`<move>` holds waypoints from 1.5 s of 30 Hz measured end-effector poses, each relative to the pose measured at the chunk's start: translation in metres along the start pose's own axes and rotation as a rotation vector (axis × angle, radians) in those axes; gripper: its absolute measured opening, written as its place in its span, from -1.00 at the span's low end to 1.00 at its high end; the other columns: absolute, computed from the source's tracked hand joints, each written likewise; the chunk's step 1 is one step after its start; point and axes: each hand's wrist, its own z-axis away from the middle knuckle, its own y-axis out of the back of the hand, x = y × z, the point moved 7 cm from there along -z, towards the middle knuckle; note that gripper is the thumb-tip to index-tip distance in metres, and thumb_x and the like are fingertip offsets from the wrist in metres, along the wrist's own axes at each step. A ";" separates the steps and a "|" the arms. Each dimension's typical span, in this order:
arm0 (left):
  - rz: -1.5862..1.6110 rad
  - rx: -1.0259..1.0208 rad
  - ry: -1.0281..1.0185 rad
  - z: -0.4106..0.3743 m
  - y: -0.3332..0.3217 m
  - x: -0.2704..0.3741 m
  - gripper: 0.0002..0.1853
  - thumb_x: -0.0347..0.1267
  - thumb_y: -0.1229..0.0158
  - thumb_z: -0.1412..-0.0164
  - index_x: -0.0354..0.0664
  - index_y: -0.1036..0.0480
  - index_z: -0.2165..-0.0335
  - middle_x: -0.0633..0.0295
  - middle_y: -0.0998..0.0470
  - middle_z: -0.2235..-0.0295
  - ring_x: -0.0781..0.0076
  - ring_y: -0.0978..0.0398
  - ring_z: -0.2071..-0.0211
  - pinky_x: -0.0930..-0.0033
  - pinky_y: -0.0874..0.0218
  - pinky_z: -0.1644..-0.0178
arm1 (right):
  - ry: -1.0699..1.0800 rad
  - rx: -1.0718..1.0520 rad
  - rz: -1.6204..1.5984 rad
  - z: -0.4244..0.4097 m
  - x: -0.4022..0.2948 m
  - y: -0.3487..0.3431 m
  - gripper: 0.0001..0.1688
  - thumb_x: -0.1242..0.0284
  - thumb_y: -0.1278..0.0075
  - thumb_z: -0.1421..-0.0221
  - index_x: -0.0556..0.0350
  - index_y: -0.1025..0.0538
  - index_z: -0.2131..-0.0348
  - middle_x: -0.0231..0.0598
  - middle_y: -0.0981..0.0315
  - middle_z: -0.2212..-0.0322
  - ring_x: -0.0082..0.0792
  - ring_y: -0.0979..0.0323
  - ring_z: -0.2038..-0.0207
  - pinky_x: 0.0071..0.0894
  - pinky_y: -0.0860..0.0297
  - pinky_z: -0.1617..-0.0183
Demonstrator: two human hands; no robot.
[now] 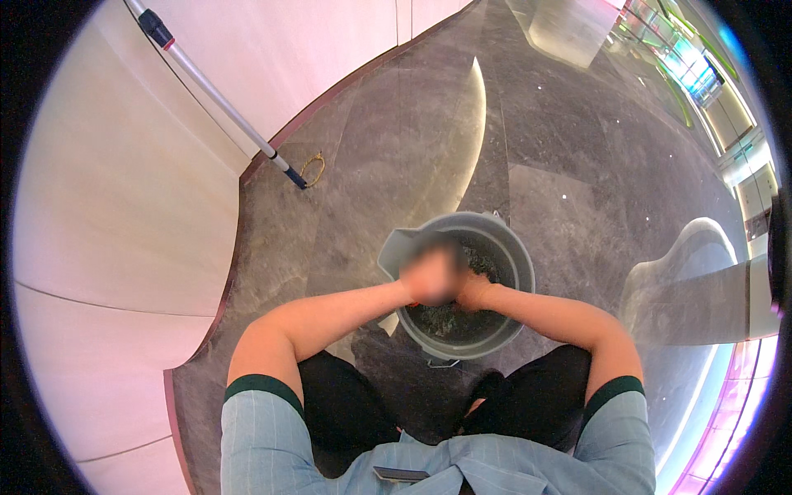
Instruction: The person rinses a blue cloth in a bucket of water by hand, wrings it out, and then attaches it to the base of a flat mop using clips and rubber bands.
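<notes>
A round grey bucket (525,272) with a pouring lip on its left side stands on the floor before me, between my bent knees. Dark water (447,327) with foam or ripples shows inside it. My left hand (424,281) is over the bucket, largely covered by a blurred patch. Close beside it, my right hand (475,292) reaches into the bucket, fingers hidden. A small orange-red bit (413,304) shows below my left wrist; what it belongs to is unclear. Whether either hand holds something cannot be made out.
A telescopic pole (216,102) leans along the pale wall panels (124,185), its dark lower end on the floor by a yellow cord loop (314,168). Grey stone-look tiles (557,235) surround the bucket. At the right stands a pale pillar-like structure (764,297).
</notes>
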 end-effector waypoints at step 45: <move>1.345 0.068 0.359 -0.010 -0.019 -0.027 -0.66 -0.36 -0.02 -0.24 -0.22 -0.38 0.03 0.26 -0.49 0.21 0.52 -0.43 0.22 0.39 -0.32 0.27 | 0.031 0.416 -1.478 0.076 0.045 0.101 -0.67 0.50 -0.01 -0.02 0.18 -0.46 0.16 -0.32 -0.43 0.34 -0.47 -0.35 0.28 -0.44 -0.32 0.17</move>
